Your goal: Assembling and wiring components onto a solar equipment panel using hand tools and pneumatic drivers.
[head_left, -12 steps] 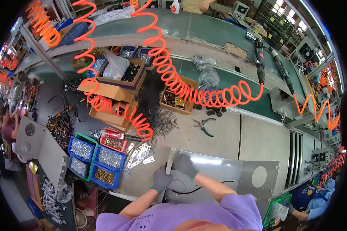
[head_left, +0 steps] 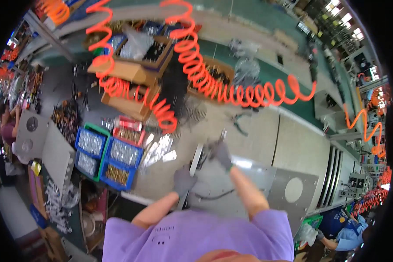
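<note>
Item, one sheet-metal panel (head_left: 253, 177), grey, lying on the pale bench (head_left: 177, 142) directly before the person in the purple shirt (head_left: 201, 236); its right portion, duller in tone, has one round hole. Item, one black cable (head_left: 216, 198), lying curved across the panel's near side. Item, one narrow pale strip (head_left: 196, 160), standing at the panel's left end, between the hands. Item, one left hand (head_left: 184, 180), grey-gloved, at that same end beside the strip's lower part; fingers bent inward, though from where I stand I cannot tell whether they grip anything. Item, one right hand (head_left: 222, 156), likewise gloved, over the panel's far left corner; fingers partly bent and blurred, their hold impossible to make out. Item, one pair of pliers (head_left: 240, 125), dark-handled, beyond the right hand, handles apart. Item, a loose group of flat metal plates (head_left: 159, 150), left of the strip. Item, one blue bin (head_left: 113, 185) of brass-coloured screws (head_left: 116, 174), left of the plates, near other blue bins of silvery hardware. Item, one red bin (head_left: 129, 135), just behind. Item, orange coiled hoses (head_left: 249, 96), hanging across the bench's far side, before open cardboard boxes (head_left: 124, 106).
</note>
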Demonstrator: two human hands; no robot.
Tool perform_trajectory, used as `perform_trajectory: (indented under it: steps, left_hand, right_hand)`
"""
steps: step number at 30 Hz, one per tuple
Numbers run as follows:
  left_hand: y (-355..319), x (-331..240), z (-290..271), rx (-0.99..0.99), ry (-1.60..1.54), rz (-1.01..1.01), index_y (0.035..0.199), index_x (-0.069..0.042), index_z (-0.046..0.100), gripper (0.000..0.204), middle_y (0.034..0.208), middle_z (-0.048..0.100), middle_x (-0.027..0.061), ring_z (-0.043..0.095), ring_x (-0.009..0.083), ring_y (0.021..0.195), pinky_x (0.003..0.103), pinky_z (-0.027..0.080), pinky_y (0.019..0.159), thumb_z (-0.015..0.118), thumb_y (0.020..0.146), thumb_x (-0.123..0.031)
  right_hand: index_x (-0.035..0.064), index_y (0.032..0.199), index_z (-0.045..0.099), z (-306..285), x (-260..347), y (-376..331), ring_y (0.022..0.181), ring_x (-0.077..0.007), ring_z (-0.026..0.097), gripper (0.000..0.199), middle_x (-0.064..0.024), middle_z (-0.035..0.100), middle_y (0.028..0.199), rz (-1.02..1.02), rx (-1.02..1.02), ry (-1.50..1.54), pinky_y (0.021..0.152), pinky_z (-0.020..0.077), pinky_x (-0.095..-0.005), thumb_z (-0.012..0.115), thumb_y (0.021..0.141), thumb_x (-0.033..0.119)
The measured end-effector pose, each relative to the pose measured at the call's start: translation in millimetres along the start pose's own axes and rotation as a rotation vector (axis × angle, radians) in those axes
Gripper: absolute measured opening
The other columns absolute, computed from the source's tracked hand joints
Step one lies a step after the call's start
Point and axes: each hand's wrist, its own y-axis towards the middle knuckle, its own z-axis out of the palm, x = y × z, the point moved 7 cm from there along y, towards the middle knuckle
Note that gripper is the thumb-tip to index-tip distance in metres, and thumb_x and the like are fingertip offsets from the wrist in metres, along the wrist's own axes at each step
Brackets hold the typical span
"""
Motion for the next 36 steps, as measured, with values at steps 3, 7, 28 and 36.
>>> perform_trajectory:
  steps: [3, 7, 28, 36]
  left_hand:
    - [9, -9, -3, 0.032, 0.015, 0.036, 0.109, -0.006, 0.052, 0.052, 0.089, 0.062, 0.0176, 0.061, 0.0362, 0.079, 0.045, 0.048, 0.07, 0.065, 0.063, -0.027]
    - [16, -15, -6, 0.065, -0.003, 0.005, 0.118, -0.006, 0.05, 0.059, 0.095, 0.061, 0.0151, 0.06, 0.0335, 0.082, 0.044, 0.047, 0.074, 0.064, 0.064, -0.027]
    - [9, -10, -2, 0.094, -0.005, 0.002, 0.123, -0.007, 0.045, 0.063, 0.101, 0.06, 0.0133, 0.058, 0.0296, 0.093, 0.04, 0.042, 0.084, 0.064, 0.066, -0.026]
    - [9, -14, -5, 0.071, -0.001, 0.05, 0.124, -0.006, 0.044, 0.064, 0.1, 0.06, 0.0148, 0.057, 0.0292, 0.094, 0.039, 0.042, 0.084, 0.064, 0.067, -0.025]
  right_hand:
    - [0.0006, 0.066, 0.055, -4, 45, -25, 0.049, -0.027, 0.056, 0.038, -0.0138, 0.054, 0.053, 0.288, 0.014, 0.082, 0.046, 0.0438, -0.0383, 0.049, 0.088, 0.032]
    - [-0.001, 0.073, 0.055, -10, 47, -28, 0.052, -0.0292, 0.057, 0.038, -0.0155, 0.057, 0.061, -0.079, -0.061, -0.166, 0.052, 0.047, -0.0411, 0.047, 0.089, 0.033]
    - [-0.0019, 0.087, 0.054, -51, 133, -52, 0.056, -0.0043, 0.037, 0.019, 0.0003, 0.049, 0.063, -0.235, -0.48, 0.123, 0.049, 0.0327, -0.0202, 0.054, 0.089, 0.017]
    - [-0.0046, 0.071, 0.049, -65, 48, 49, 0.051, -0.022, 0.039, 0.044, -0.0125, 0.041, 0.053, 0.024, -0.592, 0.102, 0.051, 0.0343, -0.0375, 0.042, 0.092, 0.033]
